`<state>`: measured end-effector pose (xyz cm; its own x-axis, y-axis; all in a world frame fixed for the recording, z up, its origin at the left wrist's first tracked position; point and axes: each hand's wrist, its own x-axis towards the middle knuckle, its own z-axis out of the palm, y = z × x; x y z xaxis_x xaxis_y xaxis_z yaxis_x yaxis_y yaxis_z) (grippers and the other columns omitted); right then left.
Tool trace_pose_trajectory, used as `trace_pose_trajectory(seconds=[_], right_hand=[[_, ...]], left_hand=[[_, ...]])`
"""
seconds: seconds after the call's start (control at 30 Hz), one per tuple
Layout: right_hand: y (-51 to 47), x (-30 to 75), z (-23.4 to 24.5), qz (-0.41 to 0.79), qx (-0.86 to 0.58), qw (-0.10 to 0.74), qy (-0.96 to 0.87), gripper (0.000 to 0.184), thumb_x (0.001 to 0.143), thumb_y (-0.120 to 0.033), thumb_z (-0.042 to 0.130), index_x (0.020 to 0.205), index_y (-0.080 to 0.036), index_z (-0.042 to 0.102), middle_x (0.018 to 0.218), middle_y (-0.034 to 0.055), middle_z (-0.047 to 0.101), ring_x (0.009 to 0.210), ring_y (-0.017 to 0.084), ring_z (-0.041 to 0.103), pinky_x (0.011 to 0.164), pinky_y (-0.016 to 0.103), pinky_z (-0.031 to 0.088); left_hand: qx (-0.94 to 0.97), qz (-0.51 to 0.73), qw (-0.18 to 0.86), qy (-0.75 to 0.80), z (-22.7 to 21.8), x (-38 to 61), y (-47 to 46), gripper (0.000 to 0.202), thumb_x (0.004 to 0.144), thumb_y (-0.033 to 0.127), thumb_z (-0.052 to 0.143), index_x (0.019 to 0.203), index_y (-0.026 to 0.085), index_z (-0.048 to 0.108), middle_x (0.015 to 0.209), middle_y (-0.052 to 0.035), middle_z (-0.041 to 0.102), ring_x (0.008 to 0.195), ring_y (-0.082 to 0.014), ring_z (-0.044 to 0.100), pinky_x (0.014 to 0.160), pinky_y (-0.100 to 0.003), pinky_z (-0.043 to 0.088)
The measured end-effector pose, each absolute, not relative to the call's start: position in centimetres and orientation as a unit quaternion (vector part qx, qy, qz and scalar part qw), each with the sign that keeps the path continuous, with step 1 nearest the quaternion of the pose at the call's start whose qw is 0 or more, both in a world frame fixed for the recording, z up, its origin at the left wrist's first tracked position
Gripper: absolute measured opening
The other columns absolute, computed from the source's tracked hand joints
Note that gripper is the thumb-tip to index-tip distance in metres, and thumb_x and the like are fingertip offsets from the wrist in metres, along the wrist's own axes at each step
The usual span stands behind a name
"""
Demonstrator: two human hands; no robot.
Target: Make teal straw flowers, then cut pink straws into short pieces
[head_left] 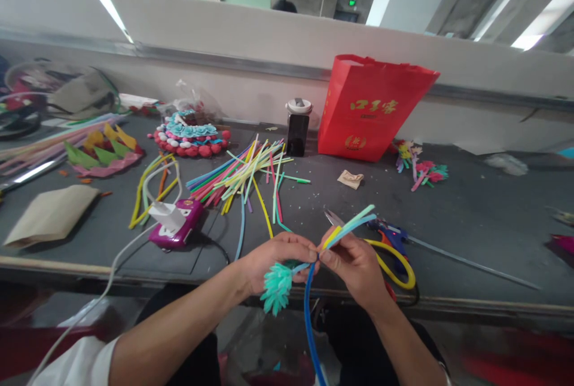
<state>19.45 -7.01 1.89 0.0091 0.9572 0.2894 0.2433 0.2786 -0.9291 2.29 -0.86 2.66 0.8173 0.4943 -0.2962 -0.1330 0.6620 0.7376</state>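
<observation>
Head view: my left hand (pixel 278 254) pinches the stem of a teal fringed tuft (pixel 277 285), while my right hand (pixel 354 263) has its fingers clamped on a small bundle of straws (pixel 347 227) over the table edge (pixel 134 266). I judge the joining step in hand; the next move calls for steady alignment. The red bag (pixel 372 108) bears gold characters, unreadable to me.

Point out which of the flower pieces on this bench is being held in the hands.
The teal flower, hanging below the left hand beside the right hand. The pink and green flowers lie untouched by the red bag, far right.
</observation>
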Motion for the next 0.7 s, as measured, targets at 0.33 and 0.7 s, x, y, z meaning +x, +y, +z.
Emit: trace_pose_trajectory(seconds=[0.33, 0.7], right_hand=[[-6.6, 19.4, 1.8, 0.365, -0.496, 0.510, -0.600, 0.019, 0.089, -0.034, 0.063, 0.077, -0.019, 0.066, 0.069, -0.0001, 0.064, 0.066, 0.016, 0.060, 0.065, 0.027, 0.048], [-6.8, 18.4, 1.5, 0.409, -0.495, 0.538, -0.546, 0.018, 0.083, -0.035, 0.070, 0.094, -0.021, 0.067, 0.078, -0.0004, 0.069, 0.064, 0.014, 0.062, 0.059, 0.024, 0.051]], left_hand=[[0.448, 0.216, 0.816, 0.294, 3.6, 2.1, -0.9, 0.022, 0.068, 0.032, 0.076, 0.073, 0.011, 0.073, 0.069, -0.0042, 0.065, 0.052, -0.0083, 0.050, 0.051, -0.021, 0.036], [0.545, 0.284, 0.712, 0.341, 3.6, 2.0, -0.8, 0.019, 0.067, 0.032, 0.073, 0.065, 0.013, 0.069, 0.057, 0.0013, 0.054, 0.056, -0.0095, 0.042, 0.054, -0.023, 0.032]])
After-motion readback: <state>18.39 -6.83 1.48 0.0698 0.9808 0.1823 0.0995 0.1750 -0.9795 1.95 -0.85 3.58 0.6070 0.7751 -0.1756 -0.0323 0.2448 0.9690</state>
